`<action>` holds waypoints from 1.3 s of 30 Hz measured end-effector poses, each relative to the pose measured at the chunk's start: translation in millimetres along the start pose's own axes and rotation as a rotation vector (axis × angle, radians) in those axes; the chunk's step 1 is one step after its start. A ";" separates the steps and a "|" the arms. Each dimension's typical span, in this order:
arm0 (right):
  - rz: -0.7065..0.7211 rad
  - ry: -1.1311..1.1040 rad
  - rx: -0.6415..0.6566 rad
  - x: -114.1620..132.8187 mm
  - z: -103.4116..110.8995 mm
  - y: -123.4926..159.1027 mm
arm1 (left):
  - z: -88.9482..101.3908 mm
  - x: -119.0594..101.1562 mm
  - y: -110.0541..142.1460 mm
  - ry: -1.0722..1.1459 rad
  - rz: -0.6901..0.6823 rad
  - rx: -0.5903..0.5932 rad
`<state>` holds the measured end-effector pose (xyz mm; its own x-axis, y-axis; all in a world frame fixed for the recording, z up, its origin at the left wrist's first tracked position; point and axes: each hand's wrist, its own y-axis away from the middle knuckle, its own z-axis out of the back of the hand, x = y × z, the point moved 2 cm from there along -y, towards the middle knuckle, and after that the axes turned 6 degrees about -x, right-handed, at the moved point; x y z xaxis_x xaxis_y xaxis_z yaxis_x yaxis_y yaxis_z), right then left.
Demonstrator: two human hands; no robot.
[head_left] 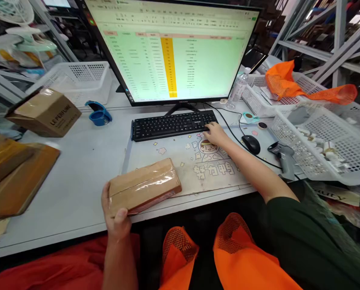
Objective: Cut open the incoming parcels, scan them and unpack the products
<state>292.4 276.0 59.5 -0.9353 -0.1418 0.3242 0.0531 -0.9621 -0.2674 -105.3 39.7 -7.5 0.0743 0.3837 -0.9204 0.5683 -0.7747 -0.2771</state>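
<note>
My left hand grips the near left end of a brown cardboard box. Its thumb lies on the near side and the fingers go round the left end, partly hidden. Clear tape shines on the box top. The box is tilted over the desk's front edge and the printed desk mat. My right hand rests at the number-pad end of a black keyboard, fingertips on or just above the keys, with nothing held. A monitor behind the keyboard shows a spreadsheet with one orange column.
Right of my right arm are a mouse, a handheld scanner and white plastic baskets. A water bottle stands by the monitor. Leftward are a blue tape dispenser, an open carton and taped parcels.
</note>
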 end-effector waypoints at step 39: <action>-0.774 0.412 0.094 -182.1 133.4 197.0 | -8.5 -7.7 -52.1 -0.243 0.300 0.132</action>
<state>519.8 81.2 68.9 -0.7715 0.6357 0.0261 -0.6363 -0.7710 -0.0266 -128.6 81.4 16.4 0.0163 0.0129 -0.9998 0.4397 -0.8981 -0.0044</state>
